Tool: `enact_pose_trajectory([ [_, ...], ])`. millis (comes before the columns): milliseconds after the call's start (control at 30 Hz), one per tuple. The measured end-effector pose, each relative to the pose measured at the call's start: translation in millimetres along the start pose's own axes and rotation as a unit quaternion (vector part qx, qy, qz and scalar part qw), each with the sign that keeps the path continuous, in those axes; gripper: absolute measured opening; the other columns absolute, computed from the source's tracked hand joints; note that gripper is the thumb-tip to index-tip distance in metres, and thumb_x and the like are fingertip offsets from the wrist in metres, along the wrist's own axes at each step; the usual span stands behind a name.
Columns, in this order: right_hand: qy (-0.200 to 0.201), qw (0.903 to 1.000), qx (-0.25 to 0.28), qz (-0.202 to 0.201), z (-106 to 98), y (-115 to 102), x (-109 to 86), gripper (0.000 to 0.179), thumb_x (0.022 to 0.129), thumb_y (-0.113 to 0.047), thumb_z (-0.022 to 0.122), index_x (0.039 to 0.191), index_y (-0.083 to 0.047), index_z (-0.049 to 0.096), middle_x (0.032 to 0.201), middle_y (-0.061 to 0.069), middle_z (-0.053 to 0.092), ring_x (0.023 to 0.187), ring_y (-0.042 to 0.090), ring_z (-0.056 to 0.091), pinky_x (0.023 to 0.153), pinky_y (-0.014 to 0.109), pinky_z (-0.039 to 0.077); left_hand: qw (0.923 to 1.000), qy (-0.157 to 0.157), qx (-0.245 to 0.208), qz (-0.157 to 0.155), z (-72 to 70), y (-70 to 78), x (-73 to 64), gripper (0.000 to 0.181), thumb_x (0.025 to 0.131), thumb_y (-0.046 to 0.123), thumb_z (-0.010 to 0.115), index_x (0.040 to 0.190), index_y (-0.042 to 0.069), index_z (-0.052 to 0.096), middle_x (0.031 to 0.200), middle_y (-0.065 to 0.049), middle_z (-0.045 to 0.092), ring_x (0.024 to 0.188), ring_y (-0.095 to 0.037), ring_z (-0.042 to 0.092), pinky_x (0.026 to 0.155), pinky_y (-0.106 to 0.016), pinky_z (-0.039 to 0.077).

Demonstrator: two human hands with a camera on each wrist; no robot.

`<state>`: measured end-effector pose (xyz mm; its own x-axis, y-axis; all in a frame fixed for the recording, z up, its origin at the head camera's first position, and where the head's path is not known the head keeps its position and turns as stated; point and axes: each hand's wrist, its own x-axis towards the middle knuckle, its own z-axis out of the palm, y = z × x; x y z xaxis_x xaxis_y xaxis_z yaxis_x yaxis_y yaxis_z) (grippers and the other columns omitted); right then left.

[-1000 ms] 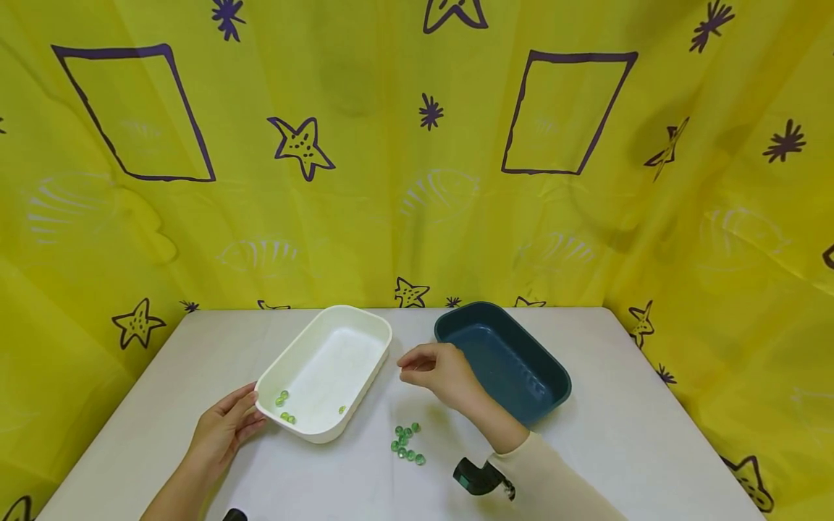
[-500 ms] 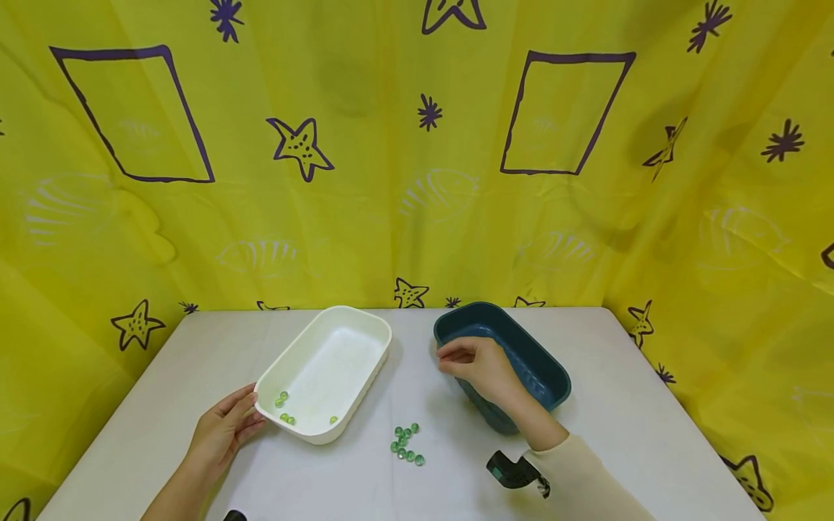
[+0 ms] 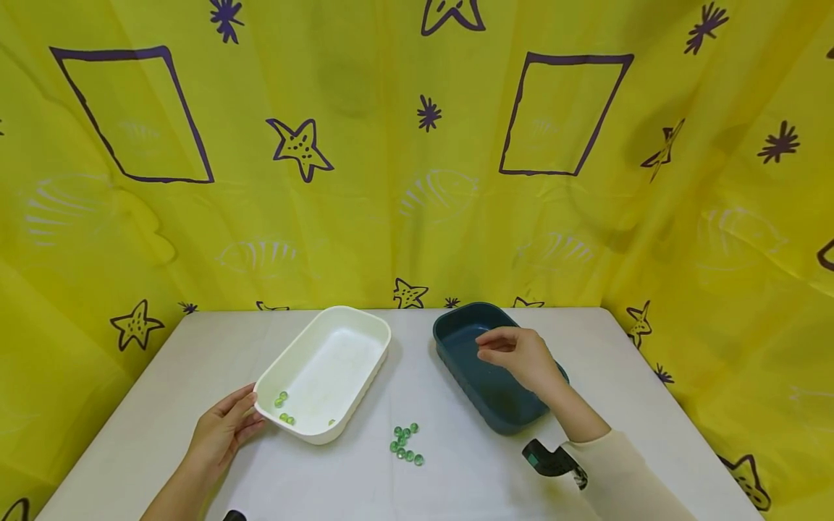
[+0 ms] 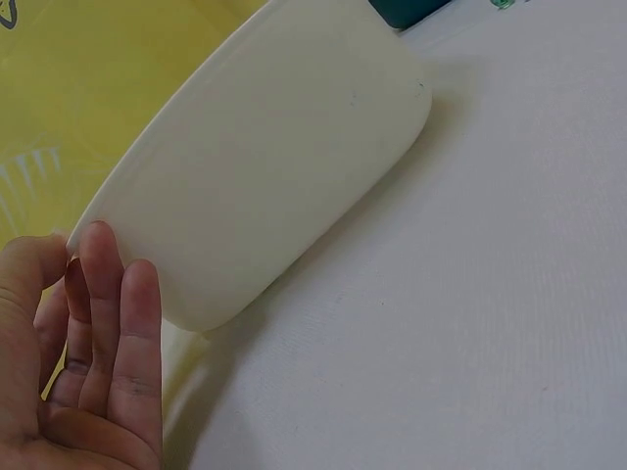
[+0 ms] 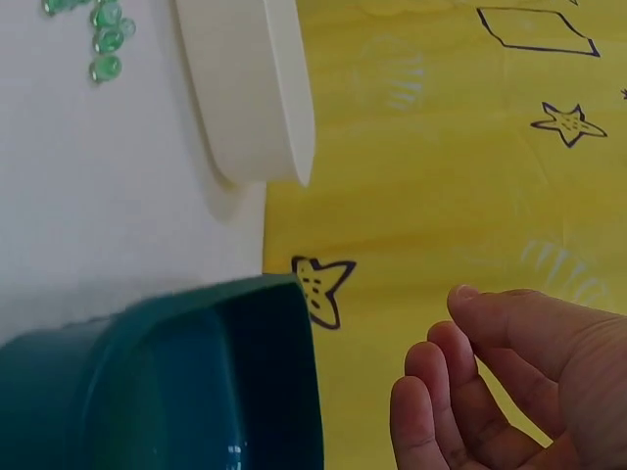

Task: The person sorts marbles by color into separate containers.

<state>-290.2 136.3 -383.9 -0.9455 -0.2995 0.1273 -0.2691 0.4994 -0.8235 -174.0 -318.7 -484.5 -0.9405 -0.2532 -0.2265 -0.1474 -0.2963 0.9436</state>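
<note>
My left hand (image 3: 224,430) holds the near left corner of a white plastic tub (image 3: 332,362), thumb at the rim and fingers against the outer wall (image 4: 265,147). Several yellow-green glass marbles (image 3: 284,418) lie in the tub's near end. Over the dark teal tub (image 3: 472,373) hovers my right hand (image 3: 528,362), fingers loosely bent, with nothing visible between thumb and fingertips. The right wrist view shows that hand (image 5: 519,382) beyond the teal tub's rim (image 5: 196,294). Between the tubs, nearer me, several green marbles (image 3: 400,454) sit in a loose cluster.
Both tubs stand on a table with a white cover (image 3: 339,485). A yellow curtain (image 3: 365,231) printed with starfish and fish hangs behind and at both sides. A black wrist device (image 3: 550,459) sits at my right sleeve.
My right hand has moved right, from the gap between the tubs to over the teal tub. One marble in the white tub has rolled left and nearer. My left hand has stayed put.
</note>
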Motion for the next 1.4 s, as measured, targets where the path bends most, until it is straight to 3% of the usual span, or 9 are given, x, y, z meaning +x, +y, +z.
enact_pose_trajectory([
  [467, 0.019, 0.9992, -0.023, 0.027, -44, 16, -3.9, 0.029, 0.09, -0.018, 0.073, 0.113, 0.0, 0.071, 0.102, 0.014, 0.074, 0.087, 0.018, 0.071, 0.072, 0.019, 0.057, 0.9999, 0.001, 0.008, -0.009, -0.3, 1.5, -0.1, 0.026, 0.1, 0.02, 0.06, 0.088, 0.039, 0.074, 0.087, 0.011, 0.07, 0.075, -0.005, 0.068, 0.075, -0.021, 0.06],
  [933, 0.025, 0.9962, -0.061, 0.058, -85, 32, -11.7, 0.039, 0.093, -0.027, 0.07, 0.121, -0.001, 0.067, 0.112, 0.016, 0.071, 0.093, 0.022, 0.069, 0.082, 0.032, 0.059, 0.9998, 0.003, 0.004, -0.017, -2.0, 0.6, 1.3, 0.026, 0.099, 0.02, 0.061, 0.087, 0.039, 0.074, 0.086, 0.01, 0.069, 0.073, -0.006, 0.068, 0.074, -0.02, 0.06],
  [1167, 0.02, 0.9967, -0.048, 0.063, -98, 48, -16.0, 0.043, 0.093, -0.027, 0.07, 0.123, 0.004, 0.064, 0.115, 0.019, 0.069, 0.092, 0.012, 0.067, 0.077, 0.02, 0.058, 0.9998, 0.006, 0.01, -0.014, -2.6, 0.4, 1.1, 0.027, 0.1, 0.02, 0.061, 0.087, 0.04, 0.073, 0.086, 0.011, 0.069, 0.073, -0.006, 0.068, 0.074, -0.02, 0.06],
  [1400, 0.017, 0.9957, -0.044, 0.08, -106, 64, -18.3, 0.044, 0.094, -0.024, 0.068, 0.126, 0.006, 0.061, 0.117, 0.022, 0.068, 0.092, 0.01, 0.066, 0.076, 0.019, 0.058, 0.9999, 0.004, 0.008, -0.009, -1.3, 0.3, 1.4, 0.026, 0.1, 0.02, 0.061, 0.088, 0.039, 0.073, 0.085, 0.01, 0.07, 0.074, -0.006, 0.069, 0.074, -0.021, 0.061],
])
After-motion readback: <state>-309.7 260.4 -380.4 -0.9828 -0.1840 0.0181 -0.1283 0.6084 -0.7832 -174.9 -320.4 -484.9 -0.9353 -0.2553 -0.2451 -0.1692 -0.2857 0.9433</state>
